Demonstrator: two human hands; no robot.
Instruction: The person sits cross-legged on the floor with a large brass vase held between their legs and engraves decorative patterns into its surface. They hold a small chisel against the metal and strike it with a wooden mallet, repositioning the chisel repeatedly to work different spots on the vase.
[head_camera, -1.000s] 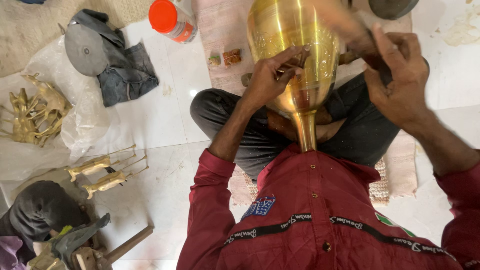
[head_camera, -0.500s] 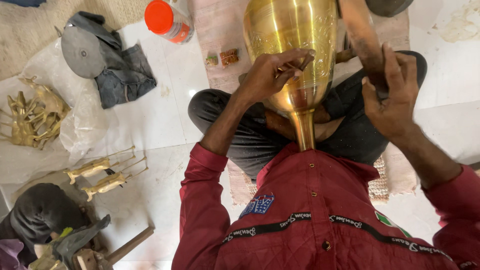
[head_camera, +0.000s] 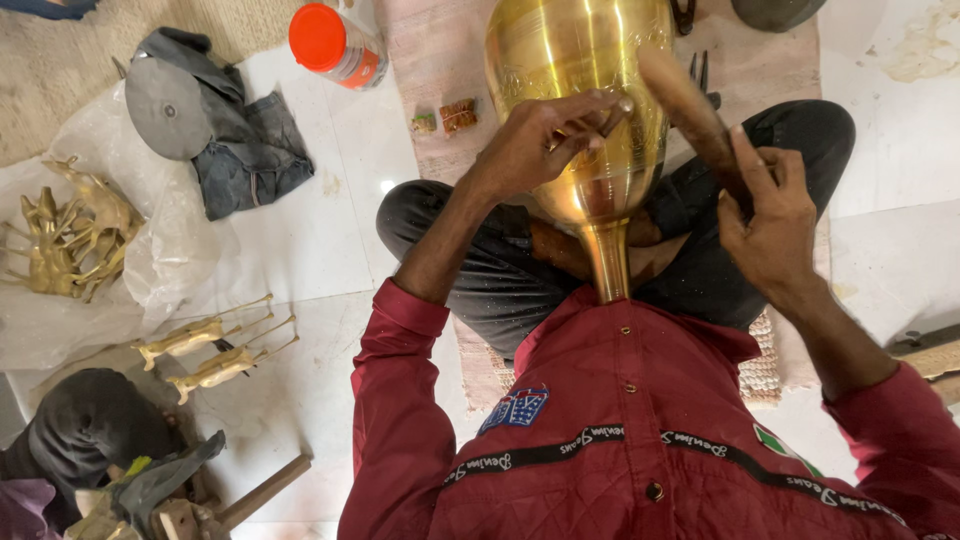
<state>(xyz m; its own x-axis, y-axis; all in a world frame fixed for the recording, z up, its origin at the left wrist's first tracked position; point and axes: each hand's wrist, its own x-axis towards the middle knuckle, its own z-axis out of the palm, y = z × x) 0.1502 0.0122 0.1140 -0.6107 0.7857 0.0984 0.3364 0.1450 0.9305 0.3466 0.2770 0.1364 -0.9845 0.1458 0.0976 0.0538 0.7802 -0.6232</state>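
A large polished brass vase lies across my lap, its narrow neck pointing at my chest. My left hand rests on the vase's shoulder and pinches a thin metal punch against the brass. My right hand grips the dark handle of a wooden mallet, whose head hovers over the vase beside the left hand. I sit cross-legged in dark trousers and a red shirt.
Two small brass animal figures lie on the white floor at left, and a pile of more brass figures sits on clear plastic. An orange-lidded jar, a grey cloth with a metal disc and a woven mat lie beyond.
My right hand has swung the mallet in toward the vase, its head now lying over the brass. My left hand stays on the vase with the punch.
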